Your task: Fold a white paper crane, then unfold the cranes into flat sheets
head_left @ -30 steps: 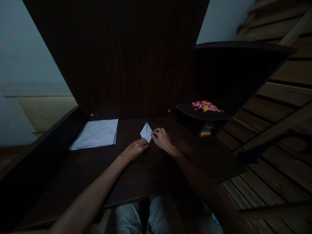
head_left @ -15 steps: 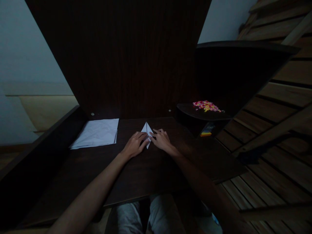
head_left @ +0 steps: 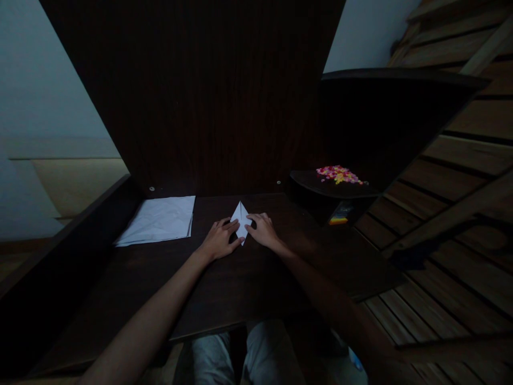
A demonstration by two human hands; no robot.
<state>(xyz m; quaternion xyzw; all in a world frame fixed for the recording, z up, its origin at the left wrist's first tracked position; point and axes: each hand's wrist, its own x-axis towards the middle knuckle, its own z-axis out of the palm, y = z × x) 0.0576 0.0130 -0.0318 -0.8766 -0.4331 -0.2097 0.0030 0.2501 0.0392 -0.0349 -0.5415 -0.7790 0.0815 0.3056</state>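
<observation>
A white folded paper, shaped like a narrow kite with a dark centre slit near its top point, lies on the dark desk in front of me. My left hand rests at its left side, fingers spread, fingertips on the left edge and thumb by the lower point. On the opposite side, my right hand touches the right edge with thumb and fingertips, a gap showing between them. Both hands are open and press on the paper rather than wrap round it.
A stack of creased white paper sheets lies at the desk's left. On a low corner shelf at right sits a pile of small pink, red and yellow pieces. Below it is a small box with a yellow-orange band. A dark panel rises behind.
The fingers have drawn apart toward the paper's edges, so more of its middle shows. My left thumb has moved down to the lower point. The paper stays in about the same place.
</observation>
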